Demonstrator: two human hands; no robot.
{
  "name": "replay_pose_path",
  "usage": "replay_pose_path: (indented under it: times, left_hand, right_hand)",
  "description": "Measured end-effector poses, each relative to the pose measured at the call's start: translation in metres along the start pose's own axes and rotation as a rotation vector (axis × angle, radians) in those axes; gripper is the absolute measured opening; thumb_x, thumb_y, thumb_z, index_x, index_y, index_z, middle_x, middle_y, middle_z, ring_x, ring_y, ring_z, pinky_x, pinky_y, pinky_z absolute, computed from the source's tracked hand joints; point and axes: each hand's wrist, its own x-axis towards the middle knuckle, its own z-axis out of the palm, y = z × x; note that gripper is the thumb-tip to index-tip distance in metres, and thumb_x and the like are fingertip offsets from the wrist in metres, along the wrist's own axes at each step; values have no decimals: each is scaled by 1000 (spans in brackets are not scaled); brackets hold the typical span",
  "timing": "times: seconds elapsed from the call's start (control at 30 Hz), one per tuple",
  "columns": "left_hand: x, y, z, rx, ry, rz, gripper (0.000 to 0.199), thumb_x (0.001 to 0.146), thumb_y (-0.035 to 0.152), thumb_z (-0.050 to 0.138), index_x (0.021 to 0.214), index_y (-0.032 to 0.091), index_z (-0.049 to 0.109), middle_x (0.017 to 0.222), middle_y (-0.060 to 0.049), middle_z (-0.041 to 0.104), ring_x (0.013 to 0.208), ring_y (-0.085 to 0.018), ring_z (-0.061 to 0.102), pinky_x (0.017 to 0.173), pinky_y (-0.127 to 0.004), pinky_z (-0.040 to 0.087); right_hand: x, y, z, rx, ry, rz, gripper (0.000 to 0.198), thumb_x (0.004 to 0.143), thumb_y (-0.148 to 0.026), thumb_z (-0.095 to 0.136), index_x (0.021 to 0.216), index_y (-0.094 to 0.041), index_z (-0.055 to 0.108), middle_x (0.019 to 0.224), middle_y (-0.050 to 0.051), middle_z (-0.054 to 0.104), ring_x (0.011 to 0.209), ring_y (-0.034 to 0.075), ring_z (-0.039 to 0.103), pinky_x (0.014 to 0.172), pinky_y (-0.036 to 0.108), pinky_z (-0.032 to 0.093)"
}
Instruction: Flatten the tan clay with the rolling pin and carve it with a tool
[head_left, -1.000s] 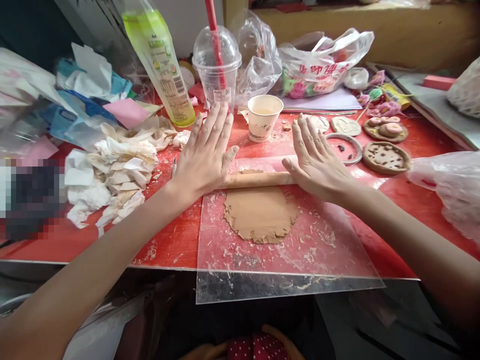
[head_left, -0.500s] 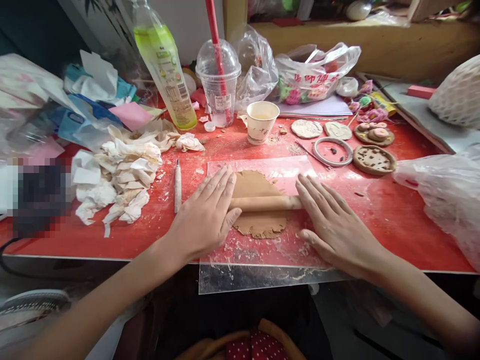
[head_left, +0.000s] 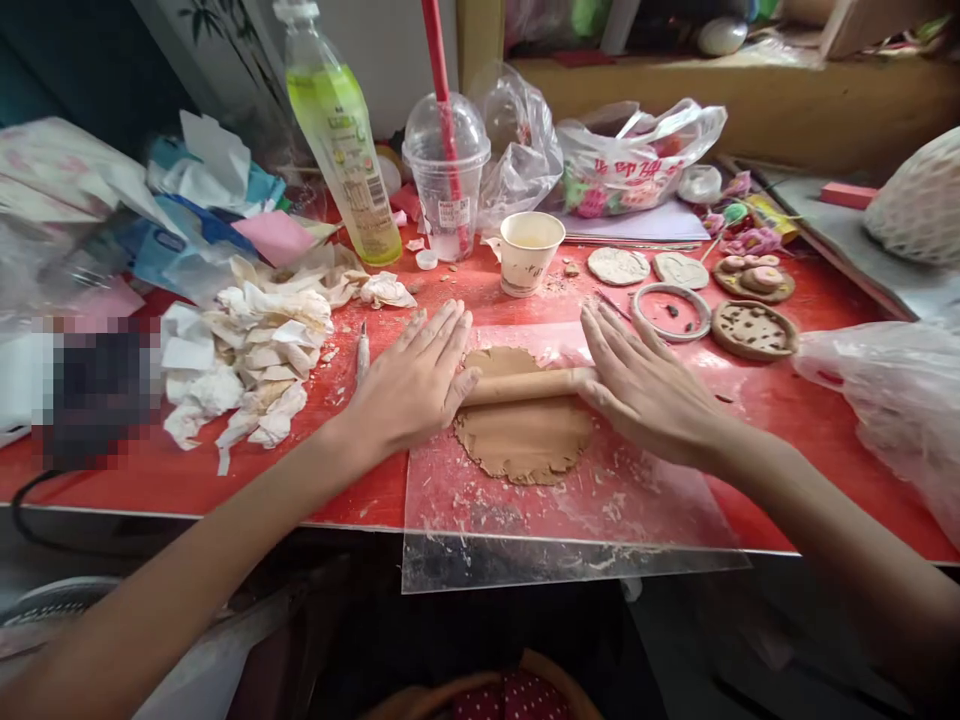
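Observation:
A wooden rolling pin [head_left: 525, 386] lies crosswise on a flat brown sheet of clay [head_left: 523, 440] with ragged edges. My left hand [head_left: 409, 378] rests flat on the pin's left end, fingers stretched out forward. On the right end lies my right hand [head_left: 649, 385], also open, its palm and thumb over the pin. Both ends of the pin are hidden under the hands. Beneath the clay is a clear plastic sheet [head_left: 480, 560], dusted with clay crumbs and overhanging the table's front edge. A pen-like tool [head_left: 363, 352] lies just left of my left hand, partly covered by it.
Crumpled tissues [head_left: 259, 350] pile up at the left. Behind the clay stand a paper cup [head_left: 531, 255], a domed plastic cup [head_left: 448, 190] and a tilted bottle [head_left: 349, 150]. Clay discs, a ring [head_left: 675, 335] and a clay dish [head_left: 754, 330] lie back right. A plastic bag [head_left: 892, 390] sits at the right.
Both hands have pushed the rolling pin forward, away from me, toward the clay's far part. More of the clay's near side shows now. The whole view has shifted slightly.

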Motion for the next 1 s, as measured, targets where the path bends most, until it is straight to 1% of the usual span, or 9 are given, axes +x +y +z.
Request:
replay_pose_path:
  times: [0.1, 0.23, 0.4, 0.57, 0.67, 0.8, 0.9, 0.97, 1.0]
  left_hand:
    - [24, -18, 2, 13, -6, 39, 60, 96, 36, 18, 144, 1, 20, 154, -14, 16, 143, -21, 9, 117, -39, 7]
    - [43, -31, 2, 17, 65, 19, 59, 94, 32, 20, 145, 1, 19, 154, -14, 16, 143, -22, 8, 117, -40, 5]
    - [54, -35, -1, 2, 182, 29, 60, 94, 31, 20, 147, 5, 10, 155, -13, 12, 143, -24, 7, 117, -42, 2]
    - [58, -35, -6, 5, 216, 112, 61, 94, 30, 23, 148, 11, 3, 156, -9, 7, 144, -23, 4, 117, -42, -1]
    - [54, -33, -6, 7, 190, 110, 60, 94, 30, 22, 148, 10, 4, 156, -10, 6, 144, -22, 2, 117, -41, -2]
    - [37, -24, -1, 10, 86, 63, 60, 95, 33, 22, 147, 4, 12, 156, -12, 7, 144, -22, 1, 117, -40, 1]
    - [14, -11, 1, -12, 6, 33, 59, 96, 40, 19, 146, 7, 19, 155, -11, 11, 143, -24, 8, 117, -46, 6]
    - [-2, -1, 1, -15, 1, 35, 58, 97, 41, 17, 145, 9, 24, 154, -11, 17, 142, -24, 14, 116, -48, 11]
    - [-10, 4, 0, -8, 8, 47, 58, 97, 41, 17, 144, 8, 26, 153, -12, 20, 142, -24, 17, 116, -47, 13]
  right_hand:
    - [31, 10, 2, 35, -31, 54, 77, 91, -58, 6, 147, -6, 6, 154, 15, 12, 143, 23, 6, 116, 47, 7]
    - [54, 20, 9, 80, 2, 126, 79, 89, -60, 1, 148, -8, 5, 155, 12, 6, 143, 23, 3, 116, 48, 5]
    - [74, 32, 18, 84, 44, 172, 80, 89, -59, -3, 148, -6, 1, 156, 11, -2, 143, 24, -5, 115, 49, 3]
    - [84, 35, 19, 63, 61, 204, 78, 88, -59, -4, 148, -8, -3, 156, 8, -6, 142, 23, -9, 115, 50, 0]
    - [77, 31, 18, 49, 79, 183, 77, 89, -58, -4, 148, -8, -2, 156, 9, -5, 143, 22, -8, 116, 49, 0]
    - [48, 21, 15, 19, 126, 129, 74, 91, -56, 1, 148, -10, 2, 155, 12, 4, 143, 22, 1, 115, 51, 5]
    - [18, 10, 10, -10, 88, 68, 69, 93, -51, 3, 148, -9, 10, 154, 13, 17, 143, 20, 9, 116, 48, 7]
    - [-2, 2, 7, -16, 61, 36, 66, 95, -48, 6, 147, -8, 13, 152, 14, 22, 143, 19, 13, 117, 46, 9]
    - [-13, -2, 6, -14, 62, 28, 66, 95, -47, 8, 147, -7, 11, 152, 15, 22, 142, 19, 14, 117, 45, 10]
